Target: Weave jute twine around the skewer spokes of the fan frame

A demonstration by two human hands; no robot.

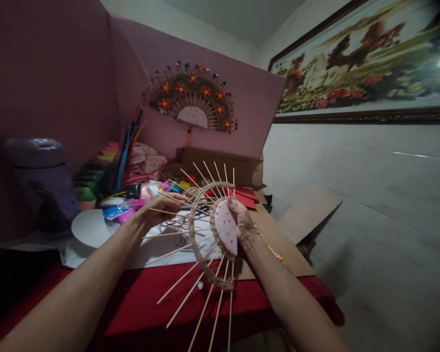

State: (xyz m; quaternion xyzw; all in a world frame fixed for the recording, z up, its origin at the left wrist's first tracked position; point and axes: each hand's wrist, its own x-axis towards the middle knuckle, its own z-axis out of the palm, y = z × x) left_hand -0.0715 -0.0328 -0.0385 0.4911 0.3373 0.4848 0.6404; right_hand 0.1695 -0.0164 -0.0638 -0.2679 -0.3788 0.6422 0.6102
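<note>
A half-finished-looking fan frame [225, 227] stands upright before me. Thin wooden sticks spread from its half-round base, which is covered in white cloth with pink spots and edged in braided twine. A wider arc of twine [195, 239] runs across the sticks. My right hand [242, 220] grips the straight side of the base, thumb on the spotted cloth. Beside the upper left sticks, my left hand [165, 208] has its fingers pressed together; sticks cross in front of it, and I cannot make out what it pinches.
A decorated fan [190, 100] hangs on the pink board behind. Left are a lidded purple bottle [40, 181], a white disc [91, 227] and coloured craft packets [126, 210]. Cardboard [278, 239] lies right on the red cloth [139, 303]. A small clear bead [200, 285] sits near the front.
</note>
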